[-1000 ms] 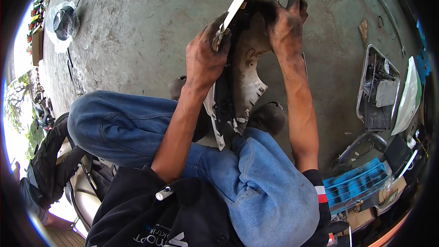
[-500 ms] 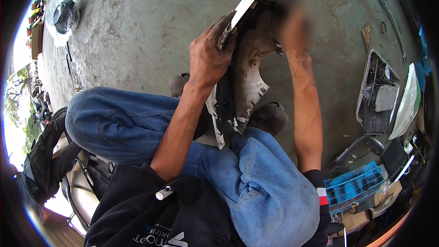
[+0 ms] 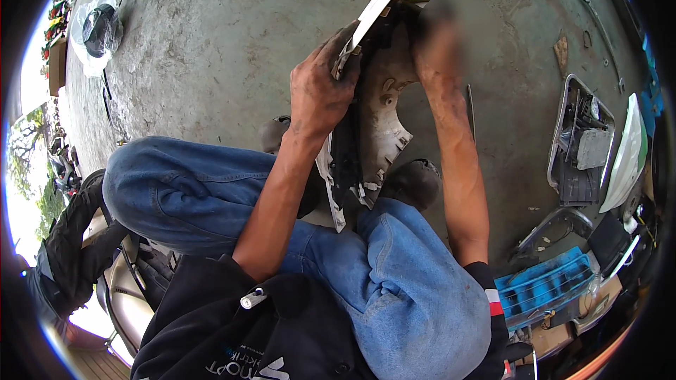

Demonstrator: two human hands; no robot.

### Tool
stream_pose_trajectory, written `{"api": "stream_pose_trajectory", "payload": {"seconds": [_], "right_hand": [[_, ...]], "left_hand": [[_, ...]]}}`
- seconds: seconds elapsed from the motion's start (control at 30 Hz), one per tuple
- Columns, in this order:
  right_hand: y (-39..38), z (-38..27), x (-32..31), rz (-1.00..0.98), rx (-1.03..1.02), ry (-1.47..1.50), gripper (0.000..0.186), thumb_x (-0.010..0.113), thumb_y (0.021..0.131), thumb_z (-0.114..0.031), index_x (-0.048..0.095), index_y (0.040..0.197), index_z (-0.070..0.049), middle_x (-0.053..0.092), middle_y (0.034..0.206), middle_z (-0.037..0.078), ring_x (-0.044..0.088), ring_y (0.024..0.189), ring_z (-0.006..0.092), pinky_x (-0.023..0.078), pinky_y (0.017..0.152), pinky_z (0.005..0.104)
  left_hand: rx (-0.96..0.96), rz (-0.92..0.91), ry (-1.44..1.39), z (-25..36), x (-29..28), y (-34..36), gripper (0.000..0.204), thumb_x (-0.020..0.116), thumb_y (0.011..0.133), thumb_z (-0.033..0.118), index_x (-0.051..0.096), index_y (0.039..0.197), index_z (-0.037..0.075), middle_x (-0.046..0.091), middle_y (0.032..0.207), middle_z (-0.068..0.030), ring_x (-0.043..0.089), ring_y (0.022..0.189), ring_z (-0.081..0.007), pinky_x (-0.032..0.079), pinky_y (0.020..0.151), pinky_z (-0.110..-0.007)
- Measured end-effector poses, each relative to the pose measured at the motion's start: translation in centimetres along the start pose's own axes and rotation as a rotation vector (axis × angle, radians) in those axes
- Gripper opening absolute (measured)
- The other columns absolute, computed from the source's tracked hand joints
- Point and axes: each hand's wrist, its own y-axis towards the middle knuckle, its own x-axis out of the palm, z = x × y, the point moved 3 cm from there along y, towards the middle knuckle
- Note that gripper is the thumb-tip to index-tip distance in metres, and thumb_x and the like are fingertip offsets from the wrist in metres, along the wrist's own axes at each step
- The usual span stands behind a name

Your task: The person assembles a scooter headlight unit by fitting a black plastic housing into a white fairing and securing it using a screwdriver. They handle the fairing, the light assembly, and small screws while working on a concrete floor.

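Note:
A curved plastic motorcycle fairing panel point(image 3: 382, 137), white on its outer edge with a dirty pale and black inner side, stands tilted between my legs. My left hand point(image 3: 320, 95) is closed around its left edge, the fingers wrapped over the rim. Over at the panel's upper right is my right hand point(image 3: 440, 53), close against its inner side. A blur covers that hand's fingers, so their grip and anything in them are hidden. Clip tabs line the panel's lower right edge. My shoes show partly behind it.
On the right lie a tray of tools and parts point(image 3: 593, 148), a white-green panel point(image 3: 625, 155), a blue crate point(image 3: 546, 288) and a long wrench point(image 3: 600, 32). A thin rod point(image 3: 471, 112) lies beside my right forearm. A plastic-wrapped part point(image 3: 98, 34) rests at the far left.
My right hand and forearm have shifted left, closer to the panel, and the thin rod now shows beside the forearm. The left hand keeps its grip; the panel has barely moved.

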Motion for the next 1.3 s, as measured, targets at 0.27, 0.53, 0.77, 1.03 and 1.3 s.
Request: {"api": "stream_pose_trajectory", "payload": {"seconds": [0.27, 0.53, 0.77, 1.03, 1.3], "right_hand": [[-0.1, -0.1, -0.7, -0.014, 0.101, 0.084, 0.026, 0.068, 0.083, 0.003, 0.075, 0.107, -0.006, 0.068, 0.126, 0.014, 0.069, 0.109, 0.0317, 0.057, 0.09, 0.0402], [-0.4, 0.2, -0.3, 0.055, 0.022, 0.04, 0.032, 0.065, 0.083, 0.005, 0.068, 0.114, -0.005, 0.065, 0.123, 0.016, 0.067, 0.105, 0.038, 0.058, 0.087, 0.0416], [-0.4, 0.5, 0.3, 0.033, 0.042, -0.047, 0.033, 0.063, 0.083, 0.005, 0.067, 0.115, -0.005, 0.065, 0.117, 0.016, 0.067, 0.1, 0.039, 0.058, 0.084, 0.042], [-0.2, -0.1, 0.0, -0.006, 0.038, 0.024, 0.03, 0.069, 0.084, 0.0, 0.071, 0.113, -0.006, 0.067, 0.115, 0.014, 0.067, 0.102, 0.0367, 0.056, 0.086, 0.0411], [0.4, 0.0, -0.4, -0.011, 0.027, 0.035, 0.031, 0.067, 0.084, 0.001, 0.071, 0.114, -0.007, 0.068, 0.116, 0.015, 0.068, 0.102, 0.038, 0.056, 0.086, 0.0422]], "left_hand": [[0.018, -0.005, -0.006, 0.1, 0.2, -0.1, 0.052, 0.071, 0.082, 0.005, 0.065, 0.133, 0.015, 0.071, 0.118, -0.0167, 0.07, 0.103, -0.0361, 0.058, 0.087, -0.041], [0.011, -0.011, -0.014, 0.3, 0.3, 0.0, 0.05, 0.071, 0.084, 0.005, 0.065, 0.133, 0.014, 0.071, 0.12, -0.0165, 0.071, 0.103, -0.0349, 0.058, 0.087, -0.04], [0.015, -0.004, -0.012, 0.2, 0.3, 0.0, 0.05, 0.071, 0.084, 0.006, 0.065, 0.133, 0.014, 0.071, 0.118, -0.0178, 0.071, 0.101, -0.0355, 0.058, 0.087, -0.041], [0.001, 0.014, 0.012, -0.6, 0.2, 0.1, 0.05, 0.072, 0.084, 0.008, 0.065, 0.133, 0.015, 0.072, 0.114, -0.0178, 0.071, 0.101, -0.0359, 0.057, 0.087, -0.042], [-0.015, 0.009, 0.016, -0.4, -0.1, 0.0, 0.049, 0.072, 0.084, 0.008, 0.066, 0.132, 0.015, 0.072, 0.113, -0.0179, 0.071, 0.1, -0.0362, 0.057, 0.086, -0.042]]}}
